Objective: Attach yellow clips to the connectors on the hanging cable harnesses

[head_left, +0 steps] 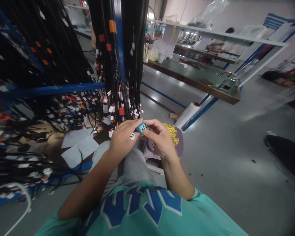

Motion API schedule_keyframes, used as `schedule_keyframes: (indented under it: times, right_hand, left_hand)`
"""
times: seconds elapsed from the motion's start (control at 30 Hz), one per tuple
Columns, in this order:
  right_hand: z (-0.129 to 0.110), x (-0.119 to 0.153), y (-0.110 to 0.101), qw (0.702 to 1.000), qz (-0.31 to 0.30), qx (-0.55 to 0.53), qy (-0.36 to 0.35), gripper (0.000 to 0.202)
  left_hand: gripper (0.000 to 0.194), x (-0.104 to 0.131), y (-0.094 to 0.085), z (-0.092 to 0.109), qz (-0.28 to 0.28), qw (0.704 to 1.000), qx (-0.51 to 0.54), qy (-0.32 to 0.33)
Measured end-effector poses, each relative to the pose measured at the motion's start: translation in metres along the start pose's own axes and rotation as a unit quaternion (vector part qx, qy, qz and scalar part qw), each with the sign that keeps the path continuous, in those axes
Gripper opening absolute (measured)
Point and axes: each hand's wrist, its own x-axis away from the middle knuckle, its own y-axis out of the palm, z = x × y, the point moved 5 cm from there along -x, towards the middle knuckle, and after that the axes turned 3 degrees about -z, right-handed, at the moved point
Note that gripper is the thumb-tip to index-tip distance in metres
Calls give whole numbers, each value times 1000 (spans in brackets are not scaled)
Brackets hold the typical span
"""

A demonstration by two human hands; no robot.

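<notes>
Two hands (pixel 124 139) (pixel 162 141), one blue connector (pixel 141 127), one stool (pixel 179 144) (plus one roll (pixel 187 116))

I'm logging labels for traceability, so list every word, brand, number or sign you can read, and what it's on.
No text reads clearly enough to quote.
Teal shirt: large blue letters edged in white, too skewed and creased to make out.
White tags on the black cables: too small and blurred.
White piece by the left hand: dark mark, too small.
Blue-and-yellow part: no readable lettering.
</notes>
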Motion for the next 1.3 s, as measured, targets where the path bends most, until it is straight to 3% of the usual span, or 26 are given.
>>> schedule_keyframes:
  times: [0.33, 0.47, 0.6, 0.8, 1.1, 1.3]
  right_hand:
    - [2, -2, -3, 998, 11, 55, 7, 24]
    - [0, 1, -4, 998, 37, 57, -11, 24]
    - [-3, 1, -3, 999, 2, 36, 10, 30]
    - [-3, -1, -7, 999, -16, 29, 31, 28]
    - [0, -2, -8, 999, 16, 43, 10, 26]
    - [-2, -5, -8, 998, -52, 28, 28, 23]
  left_hand:
    - [40, 3, 1, 2, -10, 998, -3, 65]
    - [36, 1, 0, 2, -24, 998, -11, 54]
    - [33, -2, 0, 1, -62, 997, 5, 42]
    - [36, -6, -1, 7, -75, 992, 12, 97]
    - [38, -5, 1, 8, -61, 991, -19, 114]
    - [37, -4, 0, 4, -61, 994, 25, 86]
